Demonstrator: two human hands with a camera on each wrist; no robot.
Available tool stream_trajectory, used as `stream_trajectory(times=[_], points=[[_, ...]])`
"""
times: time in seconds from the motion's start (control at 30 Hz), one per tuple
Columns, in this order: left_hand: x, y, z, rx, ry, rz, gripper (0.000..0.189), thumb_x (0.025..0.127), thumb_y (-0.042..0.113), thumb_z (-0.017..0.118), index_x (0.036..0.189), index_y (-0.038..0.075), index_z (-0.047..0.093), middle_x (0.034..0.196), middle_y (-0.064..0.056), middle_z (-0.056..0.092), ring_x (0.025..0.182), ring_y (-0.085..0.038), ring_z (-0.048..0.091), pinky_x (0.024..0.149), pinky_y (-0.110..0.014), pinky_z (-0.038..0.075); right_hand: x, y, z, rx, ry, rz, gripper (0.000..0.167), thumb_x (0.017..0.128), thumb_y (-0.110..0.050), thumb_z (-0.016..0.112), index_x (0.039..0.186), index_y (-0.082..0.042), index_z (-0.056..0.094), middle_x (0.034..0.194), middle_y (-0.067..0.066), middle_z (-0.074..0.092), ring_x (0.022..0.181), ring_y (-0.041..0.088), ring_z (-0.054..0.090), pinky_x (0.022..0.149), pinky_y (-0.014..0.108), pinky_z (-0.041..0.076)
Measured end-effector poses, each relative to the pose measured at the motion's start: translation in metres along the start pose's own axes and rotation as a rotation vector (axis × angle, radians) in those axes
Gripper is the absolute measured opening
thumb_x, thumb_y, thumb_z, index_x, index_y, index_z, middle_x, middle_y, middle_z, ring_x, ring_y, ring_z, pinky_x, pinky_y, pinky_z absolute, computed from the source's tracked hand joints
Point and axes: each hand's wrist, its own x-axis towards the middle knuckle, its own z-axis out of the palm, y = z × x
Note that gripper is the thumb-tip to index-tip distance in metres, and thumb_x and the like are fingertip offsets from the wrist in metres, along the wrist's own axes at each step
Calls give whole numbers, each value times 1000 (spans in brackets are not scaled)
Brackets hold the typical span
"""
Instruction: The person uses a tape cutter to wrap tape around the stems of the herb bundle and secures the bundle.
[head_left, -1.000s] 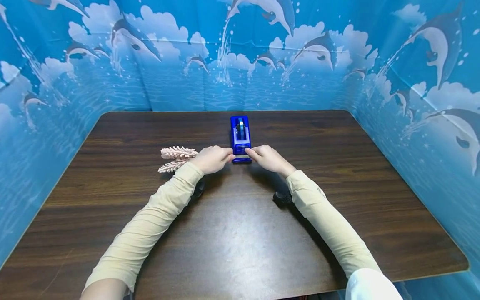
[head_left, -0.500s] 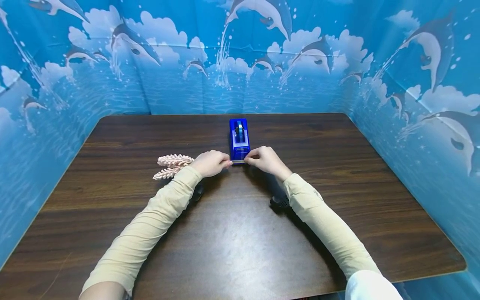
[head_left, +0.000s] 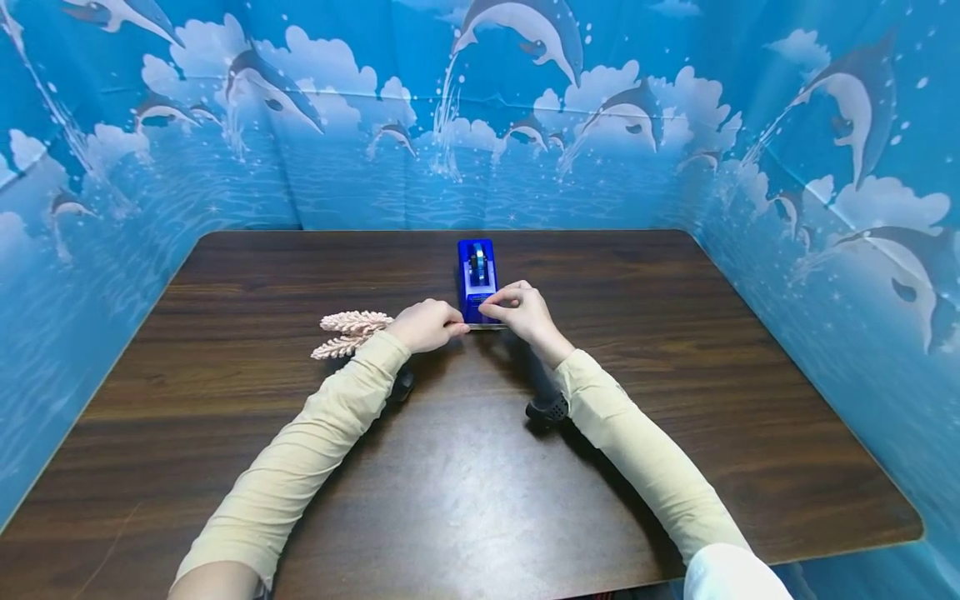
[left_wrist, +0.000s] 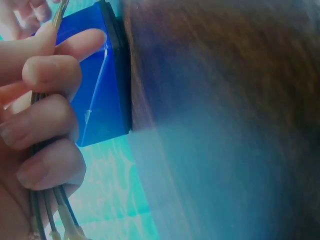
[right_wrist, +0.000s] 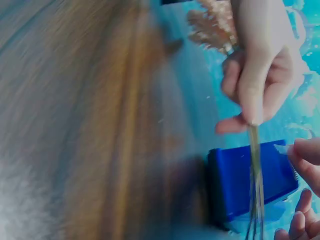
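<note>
My left hand (head_left: 426,325) grips the thin stems (right_wrist: 255,170) of a bunch of pale pink flower sprigs (head_left: 352,323). The flower heads stick out to the left, and the bare stem ends run rightward across the front of a blue tape dispenser (head_left: 477,279). In the left wrist view, curled fingers (left_wrist: 45,120) wrap the dark stems. My right hand (head_left: 525,312) is above the dispenser's front end, thumb and forefinger together. Between those fingertips, the right wrist view shows a small clear piece of tape (right_wrist: 283,149). The dispenser's roll sits toward its far end.
A dark wood-grain table (head_left: 465,467) carries everything. Blue dolphin-print curtains (head_left: 337,167) stand along its back and sides. Black wrist devices (head_left: 547,410) hang under both forearms, close to the tabletop.
My right hand has moved off the stem ends, up and slightly left to the dispenser's front. The left hand stays nearly in place with the stems. The head view has shifted slightly.
</note>
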Motion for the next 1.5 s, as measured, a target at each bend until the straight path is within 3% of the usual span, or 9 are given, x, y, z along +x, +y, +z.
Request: stream_trajectory(times=[0.17, 0.33, 0.53, 0.67, 0.77, 1.03, 1.27, 1.43, 1.5], points=[[7, 2, 5, -81, 39, 33, 24, 96, 26, 58, 89, 10, 74, 80, -3, 69, 72, -18, 59, 72, -37, 49, 1, -8, -5, 81, 3, 19, 23, 84, -19, 74, 97, 0, 73, 102, 9, 63, 91, 16, 51, 75, 23, 38], [13, 4, 8, -169, 86, 36, 24, 95, 23, 59, 86, 6, 73, 74, -4, 67, 70, -18, 56, 67, -31, 45, 0, -13, -6, 182, -59, 57, 24, 86, -17, 72, 99, 4, 72, 82, -3, 69, 79, 8, 53, 67, 20, 40], [16, 10, 8, -215, 122, -44, 23, 95, 22, 60, 87, 6, 75, 74, -5, 66, 71, -20, 54, 68, -29, 42, -1, -15, -9, 199, -81, 117, 25, 86, -17, 71, 99, 5, 72, 81, -4, 70, 83, 8, 53, 72, 21, 40], [22, 10, 9, -208, 163, -85, 22, 95, 24, 61, 90, 8, 75, 76, -5, 67, 73, -21, 56, 70, -33, 45, 1, -15, -11, 200, -75, 121, 25, 86, -17, 71, 99, 4, 72, 90, 3, 73, 90, 10, 56, 81, 23, 40], [26, 10, 11, -193, 182, -102, 22, 94, 24, 61, 90, 9, 76, 81, -6, 70, 77, -23, 60, 73, -37, 47, 1, -15, -10, 192, -76, 106, 24, 85, -16, 71, 98, 5, 72, 86, 2, 72, 87, 9, 56, 80, 23, 40], [30, 10, 9, -192, 152, -144, 19, 94, 18, 59, 93, 6, 74, 91, -11, 73, 83, -25, 61, 80, -38, 49, -7, -19, -5, 175, -163, 57, 23, 85, -16, 73, 94, 5, 73, 67, -11, 66, 70, 3, 51, 63, 20, 39], [36, 8, 8, -205, 124, -168, 23, 95, 23, 57, 96, 8, 75, 99, -11, 73, 87, -25, 62, 82, -39, 49, -19, -23, -19, 107, -227, -12, 17, 85, -14, 72, 93, 1, 75, 74, -1, 72, 70, 2, 61, 69, 20, 49], [36, 6, 4, -170, 82, -120, 25, 95, 24, 58, 92, 7, 75, 91, -10, 73, 81, -23, 60, 77, -36, 48, -20, -16, -29, 137, -262, -25, 20, 89, -16, 68, 98, 0, 74, 86, 4, 75, 75, 3, 62, 72, 22, 49], [34, 5, 3, -160, 38, -82, 26, 95, 24, 58, 88, 6, 74, 85, -9, 71, 76, -22, 58, 74, -34, 47, -19, -14, -35, 162, -267, -9, 21, 91, -18, 66, 100, 0, 74, 78, 2, 71, 69, 4, 56, 67, 21, 45]])
